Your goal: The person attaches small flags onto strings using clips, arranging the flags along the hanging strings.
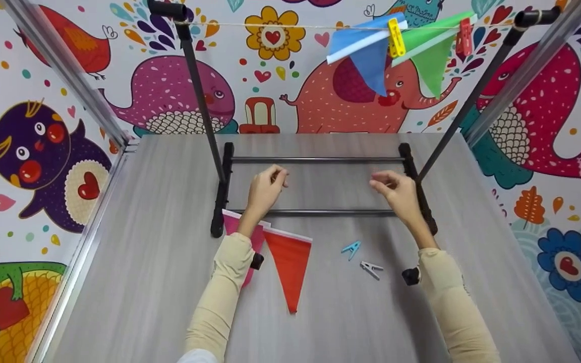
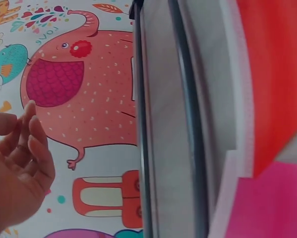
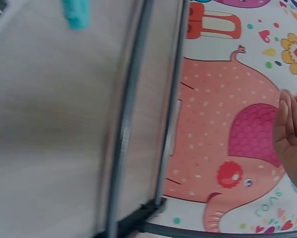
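My left hand [image 1: 266, 190] hovers over the rack's base with loosely curled fingers and nothing visible in them. My right hand [image 1: 396, 194] is also raised, near the rack's right side, its fingers relaxed and holding nothing. Below my left forearm lie a red pennant [image 1: 290, 264] and a pink pennant [image 1: 232, 222], the pink one partly hidden by the arm. A blue clothespin [image 1: 352, 249] and a grey clothespin [image 1: 371, 270] lie between the forearms. On the string hang a blue pennant [image 1: 368, 55] and a green pennant [image 1: 431, 55], with a yellow clothespin [image 1: 396, 38] and a red clothespin [image 1: 464, 38].
A black rack stands on the grey table [image 1: 144, 282], with a left post [image 1: 199, 96], a right post [image 1: 467, 108] and two crossbars at its base. The string [image 1: 280, 25] runs between the post tops. Behind is a wall printed with cartoon animals.
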A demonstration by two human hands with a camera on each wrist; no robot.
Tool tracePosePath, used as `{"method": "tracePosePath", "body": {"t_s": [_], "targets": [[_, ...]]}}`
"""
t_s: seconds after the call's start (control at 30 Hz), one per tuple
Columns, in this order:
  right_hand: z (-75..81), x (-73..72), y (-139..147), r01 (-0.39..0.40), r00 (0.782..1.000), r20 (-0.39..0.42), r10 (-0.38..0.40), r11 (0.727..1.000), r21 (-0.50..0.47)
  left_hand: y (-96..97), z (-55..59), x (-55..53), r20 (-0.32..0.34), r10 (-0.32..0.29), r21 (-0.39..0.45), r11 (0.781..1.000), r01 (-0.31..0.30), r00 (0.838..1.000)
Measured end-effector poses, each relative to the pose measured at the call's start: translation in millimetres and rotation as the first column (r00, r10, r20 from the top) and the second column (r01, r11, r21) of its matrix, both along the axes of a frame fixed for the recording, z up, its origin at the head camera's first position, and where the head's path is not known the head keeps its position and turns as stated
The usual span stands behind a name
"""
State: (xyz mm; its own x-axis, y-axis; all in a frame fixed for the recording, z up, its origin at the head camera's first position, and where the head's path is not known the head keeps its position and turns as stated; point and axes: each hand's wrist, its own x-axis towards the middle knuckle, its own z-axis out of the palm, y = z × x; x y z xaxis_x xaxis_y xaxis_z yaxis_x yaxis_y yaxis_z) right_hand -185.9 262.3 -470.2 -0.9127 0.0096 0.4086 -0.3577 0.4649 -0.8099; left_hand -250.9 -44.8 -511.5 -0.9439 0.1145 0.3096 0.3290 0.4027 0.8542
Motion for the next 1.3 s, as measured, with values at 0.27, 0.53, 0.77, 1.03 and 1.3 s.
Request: {"method": "tracePosePath", "body": {"t_s": [0.27,0.53,0.77,1.03,1.3], "targets": [[-44.8,11.5,11.2,-0.195,0.936,0.275,0.22,0.974,-0.117,-17.7,-30.4,10.9,0.087,-0.045,0.019,0.999,0.044,0.995],[-106.2,19.8,29.0,-0.258,0.874,0.379,0.305,0.951,-0.171,-33.5,-59.5,24.3,0.183,-0.086,0.022,0.996,0.084,0.979],[-130.6,30.3,29.9,-0.266,0.854,0.399,0.334,0.939,-0.219,-43.0,-80.9,34.5,0.243,-0.079,0.019,0.997,0.077,0.967],[-138.9,35.5,28.6,-0.293,0.802,0.444,0.399,0.911,-0.289,-47.0,-91.1,41.5,0.292,-0.132,0.022,0.991,0.132,0.947],[-117.3,45.8,16.7,-0.335,0.794,0.453,0.405,0.914,-0.23,-50.5,-100.3,43.7,0.33,-0.2,0.022,0.979,0.204,0.922]]}}
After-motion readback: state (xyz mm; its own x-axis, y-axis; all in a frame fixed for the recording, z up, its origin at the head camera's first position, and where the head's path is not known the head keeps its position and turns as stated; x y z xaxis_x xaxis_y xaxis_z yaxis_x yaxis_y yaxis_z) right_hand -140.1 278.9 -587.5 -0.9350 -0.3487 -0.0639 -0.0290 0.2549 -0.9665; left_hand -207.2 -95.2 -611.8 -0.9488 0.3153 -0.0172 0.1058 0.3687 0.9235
